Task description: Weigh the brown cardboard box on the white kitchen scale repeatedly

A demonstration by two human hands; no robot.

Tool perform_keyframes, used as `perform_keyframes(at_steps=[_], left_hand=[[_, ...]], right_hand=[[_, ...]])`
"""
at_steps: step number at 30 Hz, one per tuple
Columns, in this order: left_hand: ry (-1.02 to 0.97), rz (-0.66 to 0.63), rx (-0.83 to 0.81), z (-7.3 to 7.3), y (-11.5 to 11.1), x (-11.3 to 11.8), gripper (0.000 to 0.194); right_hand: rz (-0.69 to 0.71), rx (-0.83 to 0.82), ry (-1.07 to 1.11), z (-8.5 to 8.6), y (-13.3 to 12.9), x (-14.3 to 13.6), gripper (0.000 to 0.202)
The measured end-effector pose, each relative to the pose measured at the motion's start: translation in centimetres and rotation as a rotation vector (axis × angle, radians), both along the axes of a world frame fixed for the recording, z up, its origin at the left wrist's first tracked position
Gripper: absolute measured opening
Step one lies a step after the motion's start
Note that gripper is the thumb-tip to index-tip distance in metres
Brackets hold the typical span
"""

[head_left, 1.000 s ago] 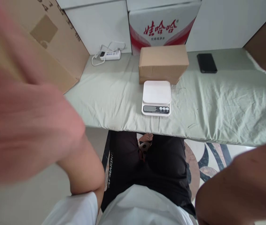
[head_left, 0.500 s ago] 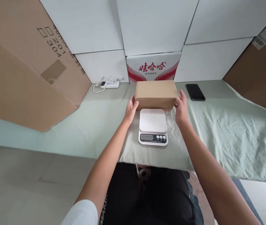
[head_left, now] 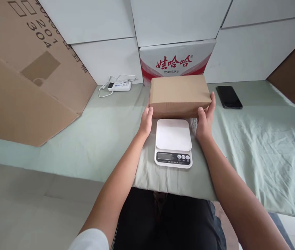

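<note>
Box [head_left: 179,89], one: centre of frame, just beyond the scale [head_left: 173,134]. My left hand [head_left: 146,121] and right hand [head_left: 205,123] grasp its ends. Handling: even pressure, box level, clear of scale.

The head camera looks forward and down from above the wearer's black-trousered lap [head_left: 165,222], bottom centre, across the green-cloth-covered bench [head_left: 106,139] to stacked white boxes [head_left: 103,21], top.

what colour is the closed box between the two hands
The closed rectangular cardboard box is plain light brown, showing best in the current head view.
</note>
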State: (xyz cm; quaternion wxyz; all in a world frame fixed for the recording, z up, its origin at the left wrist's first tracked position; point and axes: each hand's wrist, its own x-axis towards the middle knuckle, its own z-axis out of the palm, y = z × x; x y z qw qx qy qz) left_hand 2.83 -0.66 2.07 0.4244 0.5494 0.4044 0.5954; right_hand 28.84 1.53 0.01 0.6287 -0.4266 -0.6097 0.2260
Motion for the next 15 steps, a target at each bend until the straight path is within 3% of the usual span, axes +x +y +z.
perform_keyframes(at_steps=[2,5,10,15], left_hand=[[0.005,0.023,0.106,0.6,-0.7,-0.3,0.09],[0.028,0.052,0.222,1.4,-4.0,-1.0,0.083],[0.091,0.002,0.19,0.7,-10.9,-1.8,0.086],[0.064,-0.002,0.148,0.1,-12.6,-1.6,0.084]], right_hand=[[-0.006,0.109,-0.026,0.9,-0.6,0.2,0.109],[-0.036,0.218,-0.068,2.2,-4.6,0.7,0.108],[-0.064,0.216,-0.062,0.8,-12.0,1.0,0.095],[-0.094,0.168,-0.045,0.1,-12.5,0.3,0.093]])
